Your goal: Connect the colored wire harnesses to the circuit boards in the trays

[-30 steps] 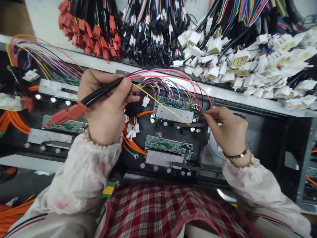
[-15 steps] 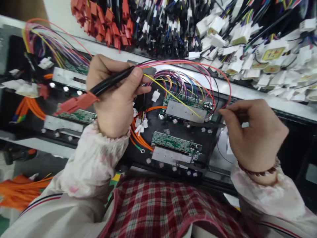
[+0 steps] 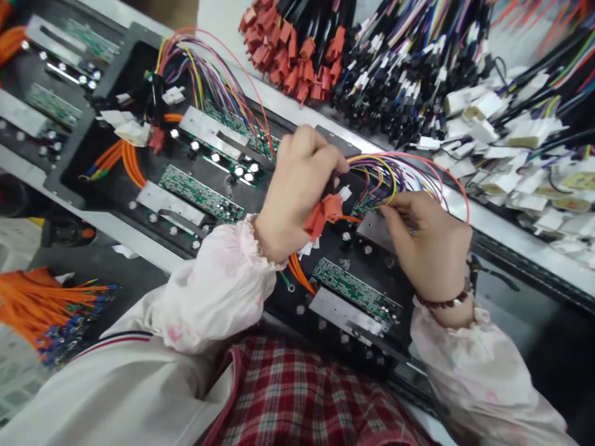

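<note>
- At far left I read an orange wire bundle [image 3: 41, 303] lying beside the black fixture panel [image 3: 139, 62].
- Left hand [image 3: 297, 186] is clenched around a red plastic connector cover [image 3: 323, 215], just right of a green circuit board [image 3: 199, 192].
- Right hand [image 3: 430, 244] pinches multicoloured wires [image 3: 385, 179] above the panel's right side.

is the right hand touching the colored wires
Touching: the head view shows the right hand with its fingertips pressed in among the bundle of colored wires.
</note>
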A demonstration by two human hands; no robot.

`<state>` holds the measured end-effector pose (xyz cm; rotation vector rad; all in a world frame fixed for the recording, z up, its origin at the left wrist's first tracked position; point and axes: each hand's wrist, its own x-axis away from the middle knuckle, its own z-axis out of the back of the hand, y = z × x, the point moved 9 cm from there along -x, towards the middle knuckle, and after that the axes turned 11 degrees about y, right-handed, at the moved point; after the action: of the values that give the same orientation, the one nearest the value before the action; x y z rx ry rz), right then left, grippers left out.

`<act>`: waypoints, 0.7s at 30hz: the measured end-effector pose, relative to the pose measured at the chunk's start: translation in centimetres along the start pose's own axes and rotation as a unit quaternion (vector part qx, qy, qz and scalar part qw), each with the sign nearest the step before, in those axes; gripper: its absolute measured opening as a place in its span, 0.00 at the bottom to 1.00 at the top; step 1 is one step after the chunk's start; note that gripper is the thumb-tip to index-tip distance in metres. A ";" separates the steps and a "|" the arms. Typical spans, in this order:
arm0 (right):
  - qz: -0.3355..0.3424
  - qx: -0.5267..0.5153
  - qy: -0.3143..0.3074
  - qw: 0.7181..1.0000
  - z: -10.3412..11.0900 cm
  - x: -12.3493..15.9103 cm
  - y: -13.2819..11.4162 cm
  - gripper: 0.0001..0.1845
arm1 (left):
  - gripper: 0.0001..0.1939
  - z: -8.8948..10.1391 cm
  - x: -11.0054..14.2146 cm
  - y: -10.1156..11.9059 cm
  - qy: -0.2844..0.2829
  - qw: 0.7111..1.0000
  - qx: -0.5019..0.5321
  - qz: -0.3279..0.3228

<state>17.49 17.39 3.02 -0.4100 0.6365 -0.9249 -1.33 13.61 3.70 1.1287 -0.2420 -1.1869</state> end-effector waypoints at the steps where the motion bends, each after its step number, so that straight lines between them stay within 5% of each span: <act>1: -0.001 0.000 -0.002 1.000 -0.3 0.1 0.1 0.07 | 0.05 -0.6 0.3 0.2 -0.045 0.997 -0.051 -0.026; 4: 0.006 0.002 -0.005 1.000 -0.6 0.2 0.2 0.07 | 0.11 -2.2 1.7 1.4 -0.168 0.963 -0.192 -0.090; 9: 0.010 0.004 -0.002 1.000 -0.4 0.3 0.1 0.07 | 0.11 -3.3 2.8 2.6 -0.264 0.911 -0.306 -0.080; 16: 0.026 0.025 -0.017 0.999 -1.1 0.0 -0.3 0.06 | 0.15 -3.7 3.2 2.4 -0.274 0.891 -0.346 -0.101; 21: 0.069 0.066 -0.003 0.995 1.8 1.6 -1.5 0.09 | 0.14 -3.7 3.1 2.6 -0.241 0.902 -0.338 -0.119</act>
<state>18.44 15.32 4.73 -0.2469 0.5867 -0.8286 4.01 13.00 2.84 0.2443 -0.0481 -1.5967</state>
